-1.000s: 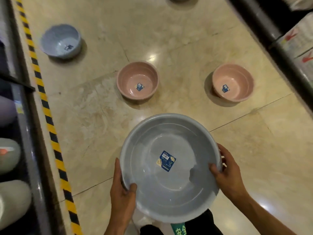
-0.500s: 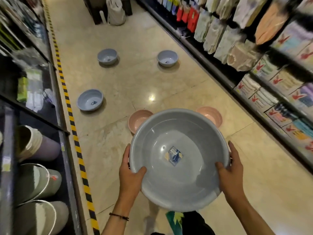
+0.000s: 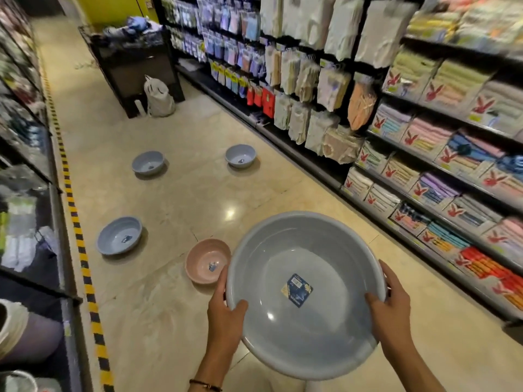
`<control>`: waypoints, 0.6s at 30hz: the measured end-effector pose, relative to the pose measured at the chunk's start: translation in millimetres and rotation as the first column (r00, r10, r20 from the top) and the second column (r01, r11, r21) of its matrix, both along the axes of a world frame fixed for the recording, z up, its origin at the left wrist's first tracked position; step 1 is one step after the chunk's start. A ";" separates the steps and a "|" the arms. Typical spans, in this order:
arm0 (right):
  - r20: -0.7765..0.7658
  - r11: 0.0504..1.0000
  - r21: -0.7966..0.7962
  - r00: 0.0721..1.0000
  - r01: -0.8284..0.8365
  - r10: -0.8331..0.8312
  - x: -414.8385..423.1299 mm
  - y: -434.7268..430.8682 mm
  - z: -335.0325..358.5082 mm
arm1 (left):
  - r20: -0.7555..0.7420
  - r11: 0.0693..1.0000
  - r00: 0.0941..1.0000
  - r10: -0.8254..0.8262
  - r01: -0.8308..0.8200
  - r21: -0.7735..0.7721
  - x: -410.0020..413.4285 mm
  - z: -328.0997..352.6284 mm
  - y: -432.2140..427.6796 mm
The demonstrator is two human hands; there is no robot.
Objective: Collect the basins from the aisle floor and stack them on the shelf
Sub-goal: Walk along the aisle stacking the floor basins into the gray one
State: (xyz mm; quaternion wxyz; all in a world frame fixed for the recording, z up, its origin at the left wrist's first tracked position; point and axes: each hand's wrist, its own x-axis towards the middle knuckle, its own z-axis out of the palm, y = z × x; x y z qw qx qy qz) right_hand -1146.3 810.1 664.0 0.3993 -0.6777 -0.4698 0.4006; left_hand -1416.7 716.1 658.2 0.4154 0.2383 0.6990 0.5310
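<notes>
the big grey basin (image 3: pixel 311 335) is off the floor (image 3: pixel 169 321), carried roughly level and mouth-up in front of the person, with its label sticker (image 3: pixel 297 290) showing in the bottom. the left hand (image 3: pixel 226 312) grips its left rim and the right hand (image 3: pixel 392 315) its right rim. on each side the thumb hooks over the lip into the bowl while the fingers (image 3: pixel 388 274) curl round the outside, so both hands are closed on the rim and hold nothing else.

the step in hand looks like carrying this basin to the shelf. a two-sided rim grip suits a wide, light bowl that may flex; hold hand opposite hand so the rim does not twist.

just past the grey basin's left edge a pink basin (image 3: pixel 208 260) sits on the floor, near enough to kick, so step round it. further left of the grey basin lies a blue basin (image 3: pixel 119 235). well beyond the grey basin are a far-left blue basin (image 3: pixel 147 162) and a far-right blue basin (image 3: pixel 240 155), all apart from one another.

which shelf takes the stack i cannot tell. the dark shelf (image 3: pixel 68 306) far left of the grey basin shows rounded tubs low down and seems likelier than the towel racks (image 3: pixel 452 165) to its right. set the basin down flat and mouth-up, so smaller basins can nest inside.
</notes>
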 end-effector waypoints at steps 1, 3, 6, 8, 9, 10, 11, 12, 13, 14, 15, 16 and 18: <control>-0.011 1.000 -0.007 1.000 0.017 -0.017 8.9 8.3 1.0 | -0.005 1.000 1.000 -0.014 0.014 0.002 7.8 0.9 11.8; -0.039 0.999 -0.021 0.998 0.038 -0.039 25.7 25.3 4.1 | -0.009 0.999 0.999 -0.038 0.038 0.002 23.6 2.1 37.3; -0.071 0.998 -0.027 0.996 0.050 -0.051 51.3 55.0 6.2 | -0.006 0.998 0.998 -0.059 0.059 0.022 46.3 2.6 79.9; -0.063 0.998 -0.028 0.996 0.056 -0.057 66.5 74.8 5.2 | 0.003 0.998 0.999 -0.055 0.054 0.028 60.5 2.0 106.3; -0.064 0.998 -0.030 0.996 0.059 -0.060 72.6 84.8 4.7 | 0.010 0.998 0.999 -0.050 0.050 0.025 67.2 0.6 118.7; -0.069 0.998 -0.028 0.996 0.061 -0.063 78.4 95.3 4.4 | 0.016 0.998 0.999 -0.051 0.050 0.023 73.8 -1.2 130.7; -0.074 0.998 -0.025 0.995 0.065 -0.067 83.4 106.5 4.2 | 0.021 0.998 0.998 -0.059 0.059 0.025 79.8 -3.1 142.9; -0.077 0.997 -0.024 0.994 0.071 -0.073 87.7 118.6 3.8 | 0.026 0.997 0.997 -0.072 0.071 0.026 84.9 -4.3 155.0; -0.076 0.996 -0.028 0.994 0.079 -0.081 91.7 131.0 2.7 | 0.031 0.996 0.996 -0.083 0.082 0.021 88.9 -5.2 166.9; -0.075 0.996 -0.038 0.993 0.084 -0.087 94.7 143.2 1.4 | 0.034 0.996 0.996 -0.087 0.087 0.013 91.6 -6.5 178.5; -0.077 0.995 -0.050 0.993 0.086 -0.090 96.0 155.6 -0.1 | 0.033 0.996 0.996 -0.088 0.088 0.008 93.4 -8.8 189.9; -0.083 0.995 -0.061 0.993 0.083 -0.087 96.5 168.0 -2.2 | 0.028 0.996 0.996 -0.088 0.088 0.005 94.0 -11.7 200.9; -0.089 0.995 -0.075 0.993 0.070 -0.077 96.2 195.2 -10.3 | 0.022 0.996 0.996 -0.091 0.092 -0.009 92.5 -16.8 226.3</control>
